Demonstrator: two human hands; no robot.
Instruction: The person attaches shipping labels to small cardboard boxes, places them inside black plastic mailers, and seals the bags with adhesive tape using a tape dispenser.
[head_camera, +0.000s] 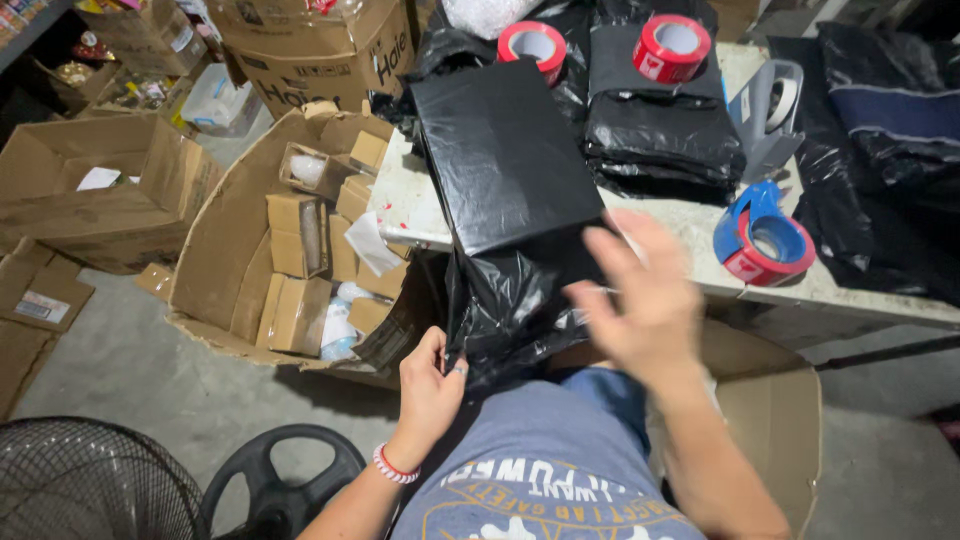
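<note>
— Where's the box-shaped parcel wrapped in glossy black plastic?
— On the white table's edge, its loose bag end hanging down.
— The hands?
— The left hand pinches that hanging plastic; the right hand hovers blurred, fingers spread, holding nothing.

The box-shaped parcel wrapped in glossy black plastic film lies flat just beyond my hands, its near end overhanging the edge in front of me. Its loose, crumpled bag tail hangs down between my hands; my left hand pinches its lower left edge, while my blurred right hand hovers spread beside it.
</note>
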